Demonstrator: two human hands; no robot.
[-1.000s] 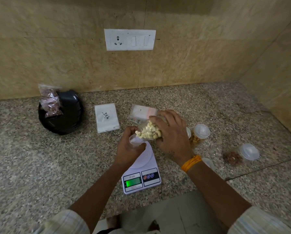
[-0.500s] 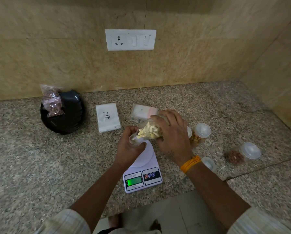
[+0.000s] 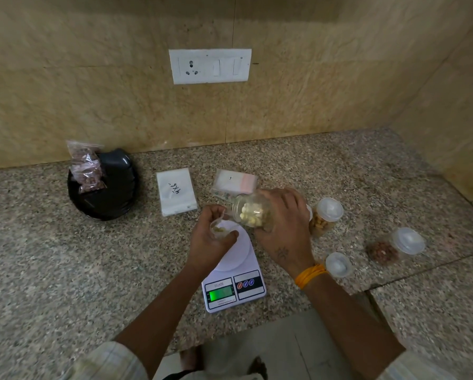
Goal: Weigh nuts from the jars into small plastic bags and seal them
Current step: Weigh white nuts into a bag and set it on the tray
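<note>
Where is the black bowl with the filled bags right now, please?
In the head view, the black bowl sits at the counter's far left near the wall, left of the white packet.

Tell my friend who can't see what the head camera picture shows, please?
The right hand tips a clear jar of pale cashews toward a small clear plastic bag held open by the left hand, above a white digital kitchen scale on a speckled granite counter.

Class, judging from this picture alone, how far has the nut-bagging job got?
Done: filled clear bags of brown nuts lie on the black plate. In hand: the right hand tips the clear jar of pale cashews into the small plastic bag that the left hand holds over the white scale. Left: weighing, sealing, other jars.
</note>
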